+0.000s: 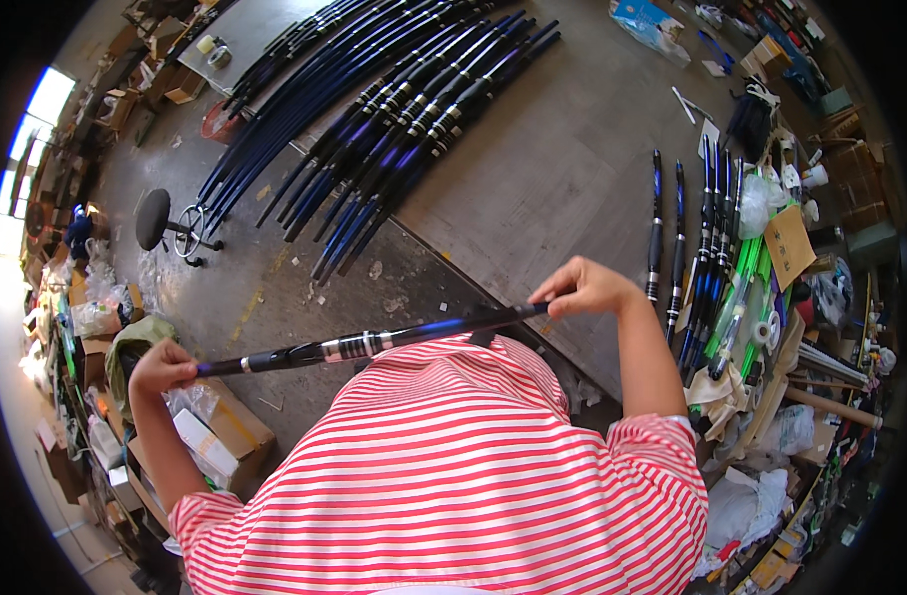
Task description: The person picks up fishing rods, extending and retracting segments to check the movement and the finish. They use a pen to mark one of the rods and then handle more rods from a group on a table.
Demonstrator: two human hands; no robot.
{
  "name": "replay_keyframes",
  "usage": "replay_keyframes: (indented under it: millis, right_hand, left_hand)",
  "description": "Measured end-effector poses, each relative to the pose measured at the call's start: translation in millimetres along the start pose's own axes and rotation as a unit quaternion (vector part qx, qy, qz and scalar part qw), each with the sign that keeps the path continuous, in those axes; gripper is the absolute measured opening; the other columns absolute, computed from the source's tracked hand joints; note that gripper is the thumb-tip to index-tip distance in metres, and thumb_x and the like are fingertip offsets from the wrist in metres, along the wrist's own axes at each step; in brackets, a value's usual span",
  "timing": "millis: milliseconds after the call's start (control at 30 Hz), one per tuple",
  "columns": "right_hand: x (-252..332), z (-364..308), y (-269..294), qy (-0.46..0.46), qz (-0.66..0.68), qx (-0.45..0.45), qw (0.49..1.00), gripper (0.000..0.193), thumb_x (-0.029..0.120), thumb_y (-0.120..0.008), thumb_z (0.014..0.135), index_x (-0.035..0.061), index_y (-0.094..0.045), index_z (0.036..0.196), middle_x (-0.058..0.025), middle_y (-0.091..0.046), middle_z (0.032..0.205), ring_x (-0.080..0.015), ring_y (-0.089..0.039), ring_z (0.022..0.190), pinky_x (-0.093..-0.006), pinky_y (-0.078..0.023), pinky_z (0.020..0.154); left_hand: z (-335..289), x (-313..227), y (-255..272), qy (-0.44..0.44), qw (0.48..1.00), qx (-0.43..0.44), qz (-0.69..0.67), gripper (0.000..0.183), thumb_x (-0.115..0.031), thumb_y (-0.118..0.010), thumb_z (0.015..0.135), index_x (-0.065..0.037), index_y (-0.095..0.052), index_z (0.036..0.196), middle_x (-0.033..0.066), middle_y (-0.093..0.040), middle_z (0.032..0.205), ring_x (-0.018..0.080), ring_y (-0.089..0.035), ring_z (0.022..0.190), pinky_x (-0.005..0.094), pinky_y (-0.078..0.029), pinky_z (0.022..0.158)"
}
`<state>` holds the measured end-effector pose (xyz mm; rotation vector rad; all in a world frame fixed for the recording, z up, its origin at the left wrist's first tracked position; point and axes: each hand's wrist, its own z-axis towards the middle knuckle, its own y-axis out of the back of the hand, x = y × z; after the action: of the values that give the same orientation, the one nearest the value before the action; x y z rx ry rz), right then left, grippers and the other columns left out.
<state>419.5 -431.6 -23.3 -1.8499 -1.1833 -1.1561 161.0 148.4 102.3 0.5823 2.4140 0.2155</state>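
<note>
Across the front of my striped shirt I hold a dark blue and black fishing rod (428, 330), collapsed, with silver bands near its middle. My left hand (163, 367) is closed on its left end, which sits lower. On the right, my right hand (594, 286) pinches the other end, slightly higher up. Many similar rods (404, 124) lie side by side on the worktable (533, 169) ahead. A smaller group of rods (708, 238) rests at the table's right side, two of them set a little apart.
A black stool (156, 220) stands on the floor at the left. Open cardboard boxes (237, 421) are beside my left arm. Green tubes (741, 297), plastic bags and cardboard crowd the right side. A tape roll (218, 58) sits on a surface at the far left.
</note>
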Motion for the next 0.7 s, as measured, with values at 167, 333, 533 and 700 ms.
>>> replay_keyframes:
  millis: [167, 333, 533, 700]
  right_hand:
    - [-54, -39, -39, -0.008, 0.135, -0.088, 0.987, 0.027, 0.012, -0.069, 0.074, 0.0003, -0.064, 0.098, 0.0015, -0.061, 0.068, -0.002, -0.051, 0.059, -0.0153, -0.04, 0.053]
    - [-109, -90, -91, 0.004, 0.269, -0.247, 0.931, 0.029, 0.015, -0.072, 0.072, 0.0009, -0.065, 0.097, 0.0005, -0.061, 0.066, -0.0037, -0.052, 0.055, -0.0167, -0.04, 0.048]
    - [-146, -144, -144, 0.222, 0.35, -0.509, 0.754, 0.033, 0.023, -0.071, 0.072, 0.006, -0.064, 0.099, 0.0029, -0.052, 0.059, -0.0046, -0.042, 0.044, -0.0175, -0.026, 0.037]
    - [-175, -203, -143, 0.092, 0.191, -0.764, 0.609, 0.033, 0.013, -0.063, 0.08, 0.0051, -0.057, 0.112, 0.003, -0.049, 0.061, -0.003, -0.037, 0.046, -0.0174, -0.026, 0.038]
  left_hand:
    - [19, -68, 22, -0.085, 0.993, -0.055, 0.056, 0.038, -0.038, -0.067, 0.074, 0.0, -0.064, 0.073, -0.0007, -0.055, 0.057, 0.0055, -0.048, 0.049, 0.0189, -0.035, 0.045]
    - [58, -134, 23, -0.446, 0.77, -0.451, -0.059, 0.033, -0.024, -0.053, 0.087, 0.002, -0.056, 0.107, 0.0085, -0.061, 0.096, 0.0105, -0.057, 0.08, 0.0241, -0.045, 0.076]
    - [120, -89, -2, -0.394, 0.828, -0.374, -0.139, 0.025, -0.022, -0.053, 0.088, -0.001, -0.06, 0.1, 0.0051, -0.061, 0.088, 0.008, -0.055, 0.064, 0.0197, -0.043, 0.06]
    - [173, -46, -57, -0.309, 0.869, -0.297, -0.247, 0.023, -0.021, -0.056, 0.085, -0.002, -0.06, 0.098, 0.0055, -0.062, 0.086, 0.0083, -0.057, 0.064, 0.0197, -0.045, 0.056]
